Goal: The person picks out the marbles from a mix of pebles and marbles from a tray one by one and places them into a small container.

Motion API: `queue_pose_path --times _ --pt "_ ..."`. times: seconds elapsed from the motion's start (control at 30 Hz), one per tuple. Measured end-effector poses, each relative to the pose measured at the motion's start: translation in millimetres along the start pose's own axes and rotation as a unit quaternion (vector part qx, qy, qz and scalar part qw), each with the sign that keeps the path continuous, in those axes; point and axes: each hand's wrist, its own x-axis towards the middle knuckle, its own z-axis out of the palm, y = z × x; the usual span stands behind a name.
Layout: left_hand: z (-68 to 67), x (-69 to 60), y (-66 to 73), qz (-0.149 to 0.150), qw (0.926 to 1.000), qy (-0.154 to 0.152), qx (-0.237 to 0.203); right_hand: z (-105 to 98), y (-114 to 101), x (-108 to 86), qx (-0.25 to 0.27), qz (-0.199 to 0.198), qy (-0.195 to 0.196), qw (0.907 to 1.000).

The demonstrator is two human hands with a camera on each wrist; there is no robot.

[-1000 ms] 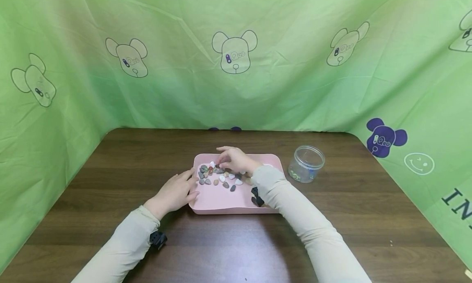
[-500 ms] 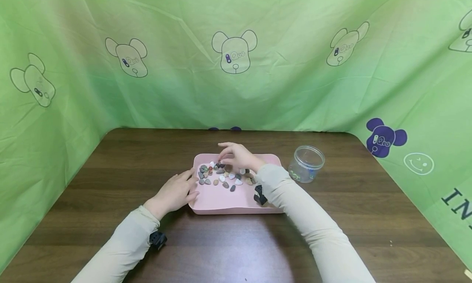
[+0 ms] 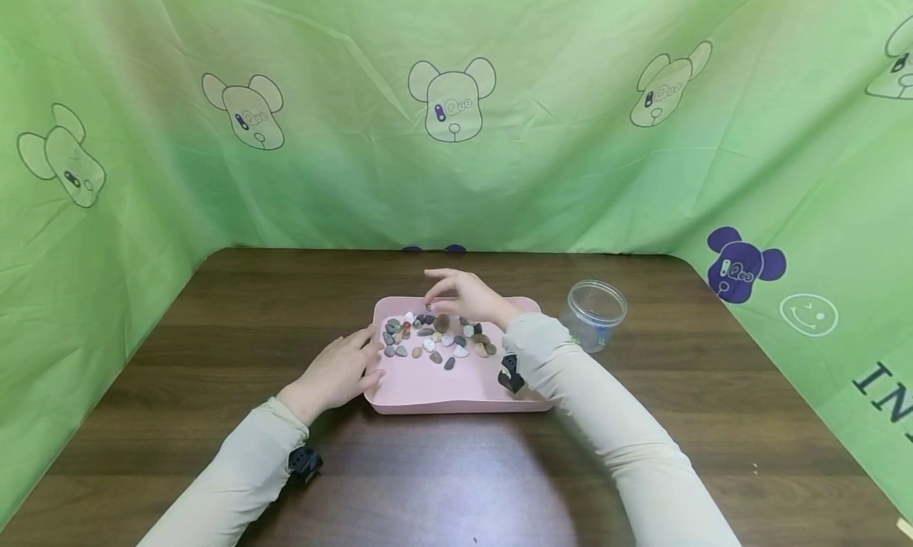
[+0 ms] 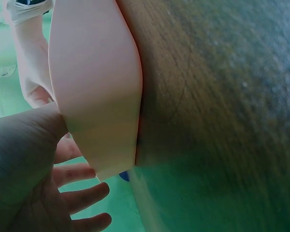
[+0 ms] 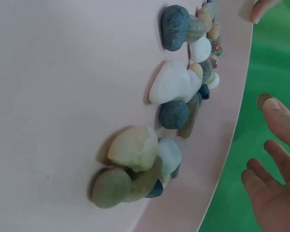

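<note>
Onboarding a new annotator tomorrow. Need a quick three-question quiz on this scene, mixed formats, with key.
1. Multiple choice: which hand rests on the rim of the pink tray?
A) left
B) right
C) neither

2. True or false: the clear jar stands inside the pink tray.

3. Fill in the blank (near or far, from the person's side): in the head view, most of the visible pebbles lie in the ____ half of the pink tray.

Key:
1. A, the left hand.
2. False; it stands on the table, to the right.
3. far
</note>
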Motion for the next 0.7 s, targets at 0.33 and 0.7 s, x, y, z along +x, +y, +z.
queue_pose_path --times 0.33,0.7 --pt "-0.3 -0.5 0.3 0.001 1.0 -0.002 0.0 -10 -5 -6.0 -0.003 -0.019 -0.007 0.9998" --pt "0.8 -0.6 -0.7 0.007 1.0 0.006 0.001 -18 -5 -13.2 0.024 -0.016 -0.006 0.9996"
